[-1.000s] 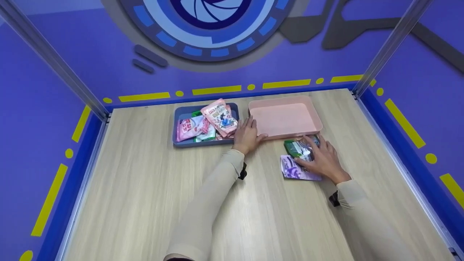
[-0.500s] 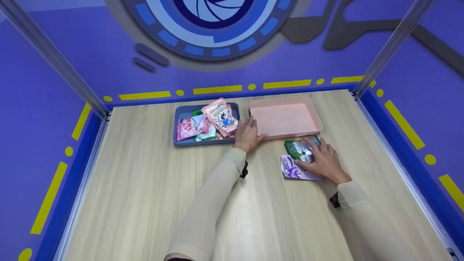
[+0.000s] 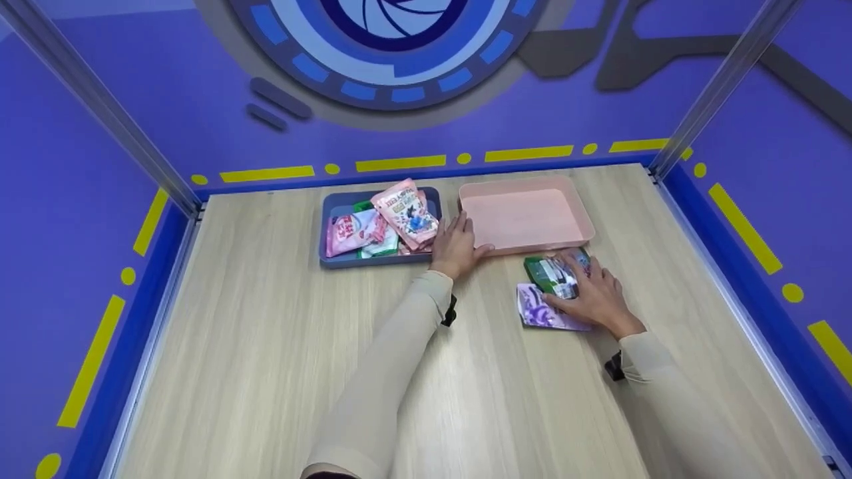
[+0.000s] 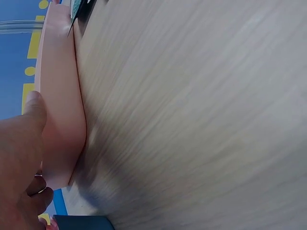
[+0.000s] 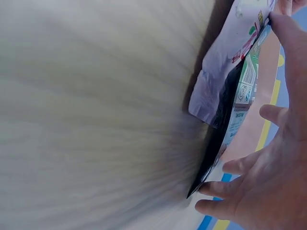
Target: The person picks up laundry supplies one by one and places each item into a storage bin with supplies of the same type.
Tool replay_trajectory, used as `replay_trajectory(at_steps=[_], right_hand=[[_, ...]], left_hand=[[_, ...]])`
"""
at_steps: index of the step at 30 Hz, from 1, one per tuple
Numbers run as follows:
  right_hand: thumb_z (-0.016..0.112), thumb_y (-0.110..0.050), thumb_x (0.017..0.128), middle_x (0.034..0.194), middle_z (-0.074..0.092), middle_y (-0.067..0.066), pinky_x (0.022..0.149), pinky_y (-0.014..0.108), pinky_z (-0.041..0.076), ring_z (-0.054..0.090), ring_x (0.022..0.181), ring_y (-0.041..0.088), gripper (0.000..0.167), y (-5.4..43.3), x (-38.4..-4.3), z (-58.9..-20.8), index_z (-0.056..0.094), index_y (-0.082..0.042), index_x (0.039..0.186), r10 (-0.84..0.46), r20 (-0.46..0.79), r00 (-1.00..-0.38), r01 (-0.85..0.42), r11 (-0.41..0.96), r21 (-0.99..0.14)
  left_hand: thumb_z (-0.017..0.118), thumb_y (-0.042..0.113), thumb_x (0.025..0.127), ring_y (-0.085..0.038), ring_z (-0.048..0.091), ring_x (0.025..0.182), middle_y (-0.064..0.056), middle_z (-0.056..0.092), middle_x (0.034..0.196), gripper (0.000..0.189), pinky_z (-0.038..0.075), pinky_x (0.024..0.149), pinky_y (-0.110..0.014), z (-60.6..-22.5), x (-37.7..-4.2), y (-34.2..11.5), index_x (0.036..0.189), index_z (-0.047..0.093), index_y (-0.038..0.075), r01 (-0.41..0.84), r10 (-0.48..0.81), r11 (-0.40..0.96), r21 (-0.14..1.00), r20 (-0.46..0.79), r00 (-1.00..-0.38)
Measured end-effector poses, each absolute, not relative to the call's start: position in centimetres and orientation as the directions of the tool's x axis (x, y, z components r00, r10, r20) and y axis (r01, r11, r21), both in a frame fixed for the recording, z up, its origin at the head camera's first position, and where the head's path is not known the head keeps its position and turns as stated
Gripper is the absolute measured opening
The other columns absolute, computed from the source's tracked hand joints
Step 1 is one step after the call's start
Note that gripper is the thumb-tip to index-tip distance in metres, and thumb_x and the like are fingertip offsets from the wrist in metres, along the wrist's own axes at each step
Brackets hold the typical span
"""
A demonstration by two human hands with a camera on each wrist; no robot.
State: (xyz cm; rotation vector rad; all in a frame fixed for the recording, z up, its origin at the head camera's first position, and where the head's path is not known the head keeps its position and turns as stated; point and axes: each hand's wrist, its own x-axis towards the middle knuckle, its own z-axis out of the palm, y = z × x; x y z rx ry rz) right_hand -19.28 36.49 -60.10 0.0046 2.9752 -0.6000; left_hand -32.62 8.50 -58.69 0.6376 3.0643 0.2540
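My left hand [image 3: 454, 252] rests at the near left corner of a pink tray [image 3: 582, 223]. Its thumb lies along the tray's front wall, and its longer fingers point forward beside the left side. My right hand [image 3: 599, 296] spans a green-and-black snack bag [image 3: 558, 276], thumb at one edge and fingertips at the opposite edge. Part of the bag is hidden under this hand. A lavender snack bag [image 3: 542, 311] lies partly beneath it on the near side; in the right wrist view its pale purple face [image 5: 218, 72] overlaps the darker bag.
Left of the pink tray stands a grey-blue tray [image 3: 373, 263] with several snack bags, including a pink pouch [image 3: 404, 209] heaped on top. Both trays sit near the back wall of a wooden table [image 3: 279, 346]. Blue-purple panels enclose the back and sides.
Almost nothing differs. Both hands, the bags and the trays keep their places, with only a slight shift of the head view.
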Motion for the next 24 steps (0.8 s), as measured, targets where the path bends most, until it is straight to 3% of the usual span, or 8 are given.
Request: replay_trajectory(at_steps=[8,16,24], right_hand=[[0.066,-0.077,0.082,0.162,0.007,0.038,0.111,0.081,0.012,0.018,0.141,0.068,0.109,36.49,-19.27,-59.81,0.020,-0.021,0.164,0.000,-0.137,-0.991,0.054,0.921,-0.387],[0.069,-0.073,0.083,0.156,0.019,0.040,0.105,0.081,0.021,0.029,0.134,0.066,0.107,36.72,-19.16,-59.71,0.022,-0.020,0.164,0.001,-0.086,-0.996,0.035,0.920,-0.391],[0.069,-0.072,0.084,0.156,0.022,0.040,0.106,0.079,0.023,0.029,0.135,0.063,0.109,36.69,-19.25,-59.76,0.018,-0.021,0.165,0.022,-0.124,-0.992,0.070,0.917,-0.394]], left_hand=[[0.049,0.068,0.098,-0.027,0.034,0.151,-0.014,0.034,0.165,0.087,0.018,0.126,-0.048,-58.75,-32.66,8.46,0.154,0.044,0.002,0.398,0.400,0.906,0.145,0.019,-0.916],[0.048,0.068,0.099,-0.025,0.035,0.150,-0.014,0.034,0.165,0.086,0.019,0.125,-0.048,-58.47,-32.57,8.45,0.154,0.044,0.002,0.403,0.403,0.906,0.129,0.023,-0.915],[0.048,0.069,0.098,-0.027,0.036,0.150,-0.014,0.035,0.164,0.087,0.019,0.125,-0.048,-58.58,-32.48,8.42,0.153,0.045,0.002,0.406,0.406,0.904,0.133,0.026,-0.913]])
